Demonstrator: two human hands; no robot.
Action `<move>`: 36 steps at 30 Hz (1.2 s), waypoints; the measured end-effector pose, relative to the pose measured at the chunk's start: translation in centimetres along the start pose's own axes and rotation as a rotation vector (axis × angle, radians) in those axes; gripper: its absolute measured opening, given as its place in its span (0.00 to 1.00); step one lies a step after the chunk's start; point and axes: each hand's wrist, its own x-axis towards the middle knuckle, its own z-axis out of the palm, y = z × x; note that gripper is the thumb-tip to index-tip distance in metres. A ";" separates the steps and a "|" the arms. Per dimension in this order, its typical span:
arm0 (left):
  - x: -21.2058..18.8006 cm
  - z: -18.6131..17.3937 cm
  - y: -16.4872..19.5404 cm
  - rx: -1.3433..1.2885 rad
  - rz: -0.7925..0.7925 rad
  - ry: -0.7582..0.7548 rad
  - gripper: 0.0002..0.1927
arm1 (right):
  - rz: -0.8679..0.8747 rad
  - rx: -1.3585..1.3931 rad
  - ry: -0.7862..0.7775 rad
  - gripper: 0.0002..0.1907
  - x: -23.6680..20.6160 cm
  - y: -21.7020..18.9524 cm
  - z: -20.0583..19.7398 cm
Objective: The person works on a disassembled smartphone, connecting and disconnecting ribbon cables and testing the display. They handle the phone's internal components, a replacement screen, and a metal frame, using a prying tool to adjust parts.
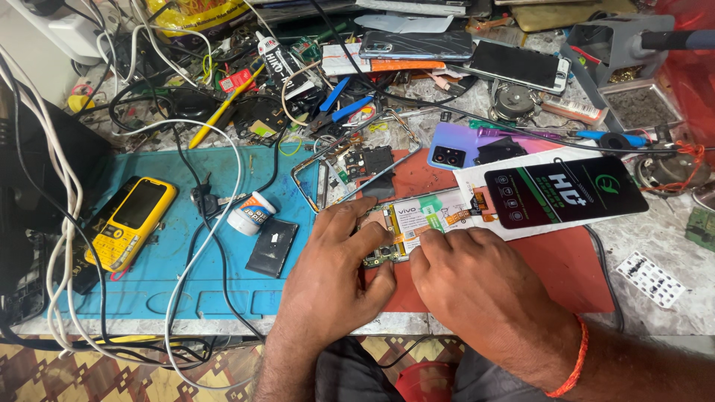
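Note:
An opened smartphone (417,217) with its battery and circuit board exposed lies on a red mat (566,268). My left hand (339,275) grips the phone's lower left end, thumb and fingers pinching around the circuit board. My right hand (477,286) presses its fingertips on the phone's middle, by an orange flex strip. A thin metal phone frame (350,160) lies just behind the hands. A black and white flat package (551,195) lies against the phone's right end.
A yellow keypad phone (128,222), a small white jar (249,213) and a flat black part (272,247) lie on the blue mat (149,286). Tangled white and black cables run along the left. Phones, tools and a glue tube crowd the back.

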 end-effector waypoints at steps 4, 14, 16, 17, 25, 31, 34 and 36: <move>0.0 0.0 0.0 -0.004 -0.001 -0.003 0.15 | -0.003 -0.009 0.015 0.11 0.0 0.0 -0.1; 0.0 -0.1 0.2 -0.010 -0.005 -0.005 0.16 | 0.008 0.003 0.019 0.11 -0.1 0.0 -0.1; -0.1 -0.1 0.1 -0.009 -0.004 -0.005 0.16 | 0.009 0.001 0.015 0.11 -0.1 -0.1 -0.1; -0.1 -0.1 0.1 -0.008 -0.002 -0.005 0.16 | 0.010 -0.001 0.013 0.10 -0.1 -0.1 -0.1; 0.0 0.0 0.1 -0.006 -0.002 -0.001 0.16 | 0.011 0.008 0.006 0.11 -0.1 0.0 -0.1; 0.0 -0.1 0.1 -0.002 -0.007 -0.003 0.16 | 0.011 0.006 0.009 0.12 -0.1 -0.1 -0.2; 0.0 0.0 0.2 -0.002 -0.008 -0.005 0.16 | 0.009 0.008 0.013 0.12 -0.1 0.0 -0.2; 0.0 -0.1 0.1 0.000 -0.005 -0.008 0.16 | 0.006 0.001 0.014 0.12 -0.1 0.0 -0.3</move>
